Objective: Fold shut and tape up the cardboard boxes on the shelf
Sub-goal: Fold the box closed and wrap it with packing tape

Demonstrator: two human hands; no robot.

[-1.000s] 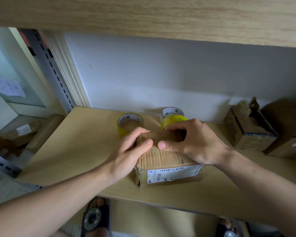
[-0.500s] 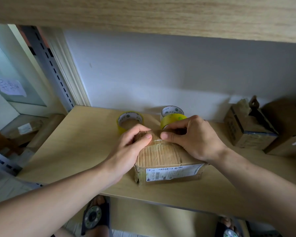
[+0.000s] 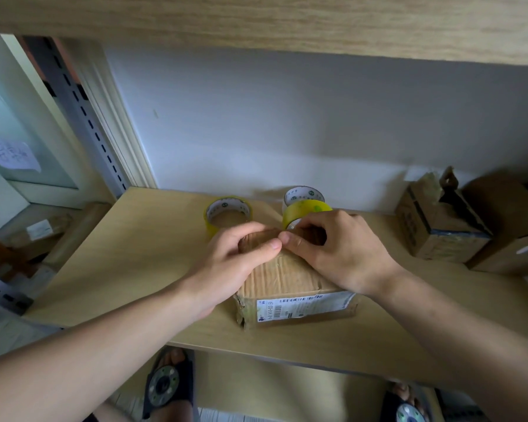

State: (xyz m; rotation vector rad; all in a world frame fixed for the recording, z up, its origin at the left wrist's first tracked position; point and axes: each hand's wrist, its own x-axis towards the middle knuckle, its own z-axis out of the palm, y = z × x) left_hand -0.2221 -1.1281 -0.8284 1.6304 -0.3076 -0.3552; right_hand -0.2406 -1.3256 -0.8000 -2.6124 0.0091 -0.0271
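A small worn cardboard box [image 3: 290,278] with a white shipping label on its near side lies on the wooden shelf [image 3: 128,257]. My left hand [image 3: 232,263] curls round the box's far left corner, thumb on top. My right hand [image 3: 342,251] grips the far edge, fingers curled over it and thumb pressed on the lid. The two thumb tips meet at the middle of the far edge. Just behind the box stand a yellow tape roll [image 3: 227,210] and two stacked rolls [image 3: 304,202]. Whether any tape strip lies under my fingers is hidden.
Two more cardboard boxes stand at the right: an open torn one [image 3: 436,229] and a larger one [image 3: 506,236] beside it. The upper shelf board [image 3: 256,19] hangs low overhead. A slotted metal upright [image 3: 83,117] rises at the left. Sandalled feet show below the shelf edge.
Both thumbs have slid away from me along the box top to its far edge and come together. The box itself has stayed put.
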